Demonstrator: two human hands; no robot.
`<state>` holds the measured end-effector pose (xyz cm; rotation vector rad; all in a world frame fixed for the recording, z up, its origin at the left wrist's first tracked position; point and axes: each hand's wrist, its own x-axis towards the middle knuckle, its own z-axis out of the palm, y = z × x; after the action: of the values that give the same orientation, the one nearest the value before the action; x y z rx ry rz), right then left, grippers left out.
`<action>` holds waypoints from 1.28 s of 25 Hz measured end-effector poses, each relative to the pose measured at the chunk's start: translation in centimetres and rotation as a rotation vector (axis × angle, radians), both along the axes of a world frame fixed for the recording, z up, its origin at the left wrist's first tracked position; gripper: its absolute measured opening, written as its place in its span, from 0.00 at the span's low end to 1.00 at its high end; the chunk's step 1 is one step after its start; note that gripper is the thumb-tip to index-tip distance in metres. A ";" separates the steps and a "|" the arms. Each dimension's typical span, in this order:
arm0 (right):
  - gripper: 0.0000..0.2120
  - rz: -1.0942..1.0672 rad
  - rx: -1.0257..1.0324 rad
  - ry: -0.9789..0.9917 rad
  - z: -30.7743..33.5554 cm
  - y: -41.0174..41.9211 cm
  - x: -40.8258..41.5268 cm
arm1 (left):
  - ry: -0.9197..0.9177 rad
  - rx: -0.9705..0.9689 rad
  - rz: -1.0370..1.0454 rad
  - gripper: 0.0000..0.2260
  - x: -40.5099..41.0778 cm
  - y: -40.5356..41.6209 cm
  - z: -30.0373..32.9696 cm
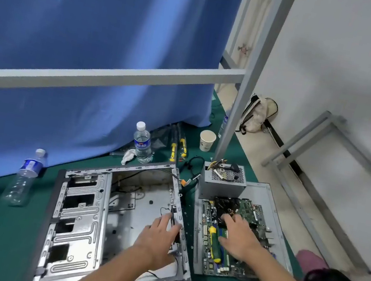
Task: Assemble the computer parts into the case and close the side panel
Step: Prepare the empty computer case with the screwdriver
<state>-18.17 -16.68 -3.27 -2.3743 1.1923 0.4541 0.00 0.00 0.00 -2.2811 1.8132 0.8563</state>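
Bare sheet-metal case [104, 202] lies open; left hand [157, 237] rests flat-fingered on its right wall, right hand [236, 238] spread loosely over the green motherboard [248, 213] beside it.

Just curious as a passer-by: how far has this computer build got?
Early. The case lies open and bare inside. The right hand rests on the motherboard, which still sits on the side panel; the left hand is at the case's edge. The power supply also waits outside; the panel goes on last.
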 end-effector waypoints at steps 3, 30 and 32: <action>0.29 -0.052 0.029 0.057 -1.8 -3.0 -0.5 | -0.063 0.034 -0.005 0.40 -1.2 -3.0 -1.4; 0.20 0.593 -0.251 0.168 -10.0 -8.9 1.2 | -0.121 0.337 -0.048 0.58 -2.8 -7.3 -2.8; 0.21 0.581 -0.290 0.116 -9.7 -9.0 0.6 | -0.135 0.324 -0.041 0.59 -2.8 -7.4 -2.8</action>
<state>-17.53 -25.69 -12.98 -2.9799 0.6192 0.6409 -2.79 -7.42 -2.84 -2.0395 1.5315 0.8908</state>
